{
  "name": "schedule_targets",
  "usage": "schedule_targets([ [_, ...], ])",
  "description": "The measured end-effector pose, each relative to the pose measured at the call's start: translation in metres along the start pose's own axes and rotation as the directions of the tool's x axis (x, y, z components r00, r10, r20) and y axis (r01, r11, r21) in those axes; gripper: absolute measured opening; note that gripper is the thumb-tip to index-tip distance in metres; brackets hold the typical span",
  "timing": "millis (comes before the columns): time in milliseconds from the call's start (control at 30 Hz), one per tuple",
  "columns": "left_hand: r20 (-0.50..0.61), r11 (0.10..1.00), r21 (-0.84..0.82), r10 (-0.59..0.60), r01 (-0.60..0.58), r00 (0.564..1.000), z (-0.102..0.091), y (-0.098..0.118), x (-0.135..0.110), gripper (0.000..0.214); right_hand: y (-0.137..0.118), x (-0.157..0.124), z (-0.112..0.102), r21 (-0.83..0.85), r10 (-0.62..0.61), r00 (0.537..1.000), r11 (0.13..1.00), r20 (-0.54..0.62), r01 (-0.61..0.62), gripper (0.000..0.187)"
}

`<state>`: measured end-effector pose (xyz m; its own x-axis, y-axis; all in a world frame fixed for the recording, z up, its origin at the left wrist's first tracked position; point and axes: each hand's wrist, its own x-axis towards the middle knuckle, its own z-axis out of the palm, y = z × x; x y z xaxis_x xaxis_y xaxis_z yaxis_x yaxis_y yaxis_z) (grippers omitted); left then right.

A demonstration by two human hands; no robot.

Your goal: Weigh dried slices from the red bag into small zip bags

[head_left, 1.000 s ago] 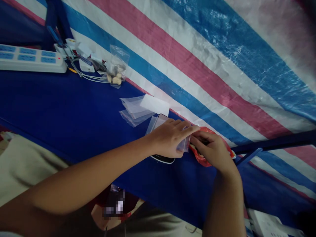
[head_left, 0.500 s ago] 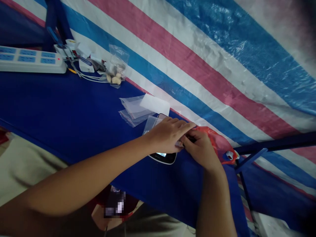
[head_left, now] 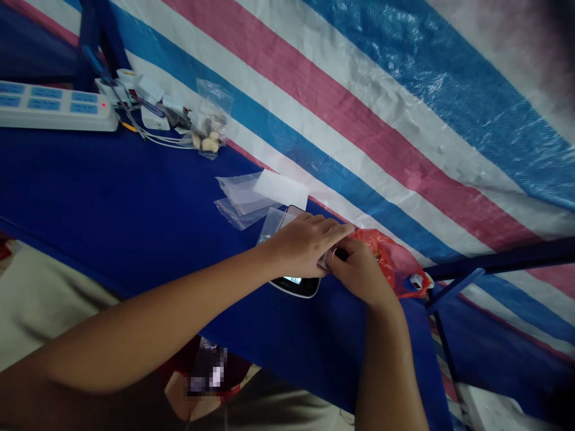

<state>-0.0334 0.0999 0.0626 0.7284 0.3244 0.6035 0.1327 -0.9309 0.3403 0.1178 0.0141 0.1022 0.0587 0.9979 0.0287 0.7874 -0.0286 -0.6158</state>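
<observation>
My left hand (head_left: 309, 242) reaches across a digital kitchen scale (head_left: 300, 288), its fingers curled toward my right hand. A bit of clear plastic bag (head_left: 322, 261) shows under the left hand, which appears to grip it. My right hand (head_left: 357, 266) meets the left fingertips just beyond the scale's right side. Its thumb and fingers are closed, and what they hold is hidden. The scale's display is lit, and the left hand and wrist cover much of its top. Another clear plastic piece (head_left: 271, 224) shows beside the left wrist.
A red plastic bag (head_left: 395, 269) lies right of my hands. Flat zip bags (head_left: 242, 200) and a white sheet (head_left: 283, 189) lie behind the scale. Farther left are a bag of pale pieces (head_left: 210, 134), chargers with cables (head_left: 153, 108) and a power strip (head_left: 54, 108) on the blue table (head_left: 112, 197).
My right hand has shifted slightly left, and its fingers have moved a little against the left hand. The left hand stays nearly in place over the scale.
</observation>
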Motion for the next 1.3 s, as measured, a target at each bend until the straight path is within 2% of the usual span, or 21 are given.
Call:
schedule_targets([
  [167,0.001,1.0,0.008,0.012,-0.012,1.0,0.0,-0.001,0.0,0.065,0.0,0.0,0.001,0.057,0.002,1.0,0.998,0.015,-0.002,0.013],
  [333,0.009,1.0,-0.022,0.0,0.001,1.0,0.0,-0.002,0.0,0.072,0.002,0.003,-0.002,0.089,-0.003,0.996,0.996,-0.09,0.011,0.019],
  [533,0.028,0.999,-0.051,-0.016,0.017,0.999,-0.002,-0.001,0.0,0.078,-0.002,0.002,-0.001,0.015,-0.037,0.983,0.999,-0.18,0.04,0.017],
  [633,0.022,0.997,-0.074,-0.018,0.02,1.0,-0.002,-0.001,0.0,0.078,-0.002,0.002,0.0,-0.006,-0.046,0.987,0.999,-0.155,0.045,0.02],
  [867,0.011,0.992,-0.121,-0.045,0.046,0.999,0.0,-0.001,-0.001,0.078,0.004,0.004,-0.003,0.14,-0.017,0.998,0.99,-0.066,0.026,0.024],
  [1100,-0.015,0.985,-0.168,-0.037,0.034,0.999,-0.001,-0.001,0.0,0.08,-0.007,0.003,0.003,-0.086,-0.034,0.953,0.996,-0.303,0.008,0.021],
  [1167,-0.016,0.985,-0.171,-0.04,0.036,0.999,-0.001,-0.001,0.0,0.079,-0.009,0.003,0.004,-0.049,-0.026,0.956,0.999,-0.293,0.012,0.017],
  [1300,-0.014,0.986,-0.161,-0.04,0.037,0.999,-0.001,-0.001,0.0,0.075,-0.008,0.003,0.003,0.149,0.014,0.98,0.989,-0.196,0.016,0.02],
])
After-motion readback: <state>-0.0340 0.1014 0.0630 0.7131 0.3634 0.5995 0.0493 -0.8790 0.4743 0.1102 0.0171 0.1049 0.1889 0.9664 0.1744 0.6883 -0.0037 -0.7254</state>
